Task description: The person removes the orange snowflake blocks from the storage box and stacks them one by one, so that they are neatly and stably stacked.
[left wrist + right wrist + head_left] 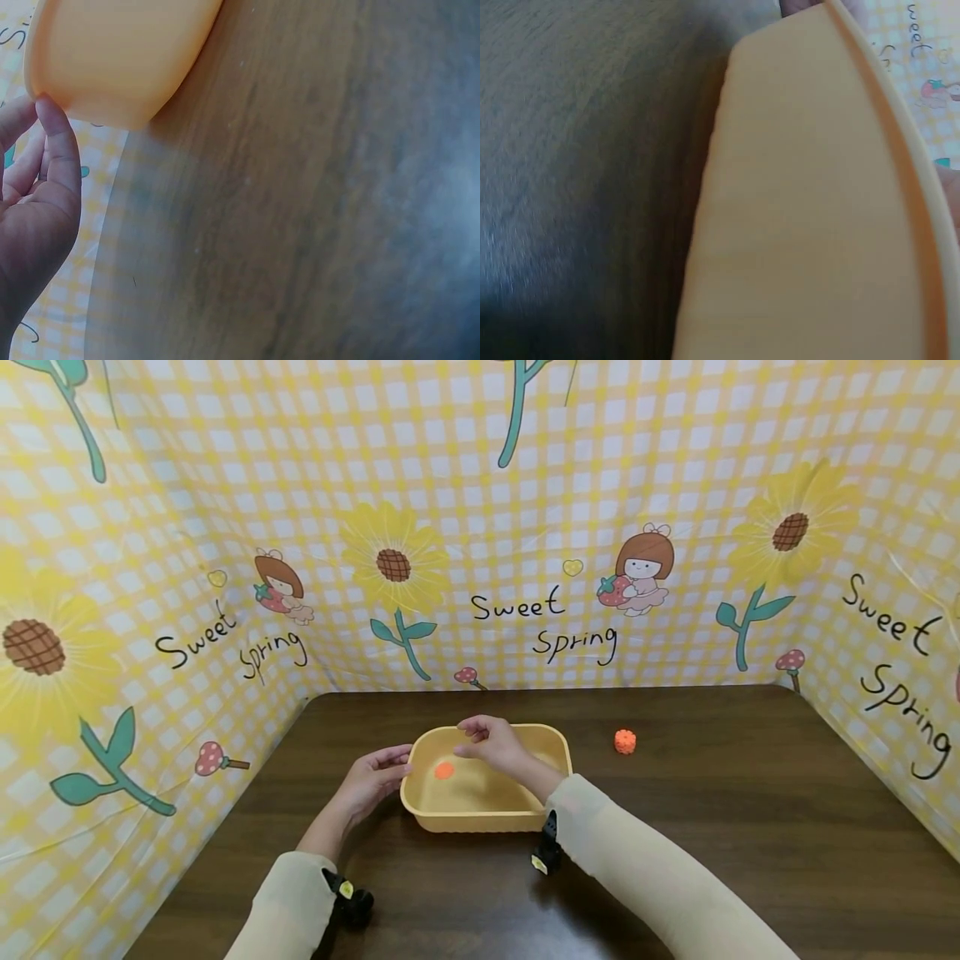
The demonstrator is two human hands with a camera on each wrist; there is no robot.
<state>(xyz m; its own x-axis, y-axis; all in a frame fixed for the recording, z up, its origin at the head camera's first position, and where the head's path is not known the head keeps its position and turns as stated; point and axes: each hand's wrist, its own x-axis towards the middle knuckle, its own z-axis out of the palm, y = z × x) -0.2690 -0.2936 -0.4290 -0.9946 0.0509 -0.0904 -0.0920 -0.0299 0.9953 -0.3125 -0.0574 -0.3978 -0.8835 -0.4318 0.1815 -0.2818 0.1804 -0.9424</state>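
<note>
A yellow plastic tub (pixel 480 820) stands on the dark wooden table (pixel 750 802), near its middle. A small orange piece (pixel 444 770) lies on the tub's floor at the left. My left hand (pixel 372 779) rests against the tub's left outer wall with fairly straight fingers; in the left wrist view a fingertip (pixel 51 112) touches the tub (pixel 120 52). My right hand (pixel 487 745) hovers over the tub's far side, its fingers relaxed and holding nothing. The right wrist view shows mostly the tub's wall (pixel 802 210). An orange knobbly cube (pixel 625 742) sits on the table to the tub's right.
A yellow checked backdrop (pixel 480 527) with sunflowers and "Sweet Spring" lettering closes in the table at the back and on both sides. Bare tabletop lies right of the cube and in front of the tub.
</note>
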